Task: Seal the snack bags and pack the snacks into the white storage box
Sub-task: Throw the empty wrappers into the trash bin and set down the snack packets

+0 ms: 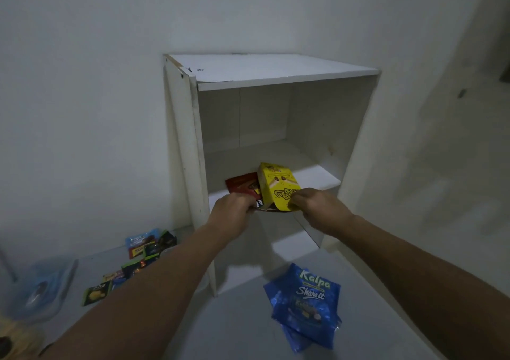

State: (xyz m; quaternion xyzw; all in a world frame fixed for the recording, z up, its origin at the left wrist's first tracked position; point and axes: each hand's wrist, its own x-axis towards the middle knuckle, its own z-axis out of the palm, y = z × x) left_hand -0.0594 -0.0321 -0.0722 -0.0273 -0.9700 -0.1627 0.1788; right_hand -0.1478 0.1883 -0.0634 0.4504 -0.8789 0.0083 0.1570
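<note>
Left hand (230, 210) fingers curled on red snack packet (242, 184), right hand (317, 207) fingertips pinching yellow snack box (278, 185) near edge, both at white storage box (356, 127) shelf front.

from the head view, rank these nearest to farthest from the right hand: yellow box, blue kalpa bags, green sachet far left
1. Yellow box: touching the right hand, on the shelf.
2. Blue Kalpa bags: floor, below the hand.
3. Green sachet: floor, far left.

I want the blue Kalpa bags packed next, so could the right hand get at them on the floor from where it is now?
Probably yes, once freed. The right hand is gripping the yellow snack box at the white shelf unit. The shiny blue Kalpa bags lie uncovered on the floor below it.
</note>
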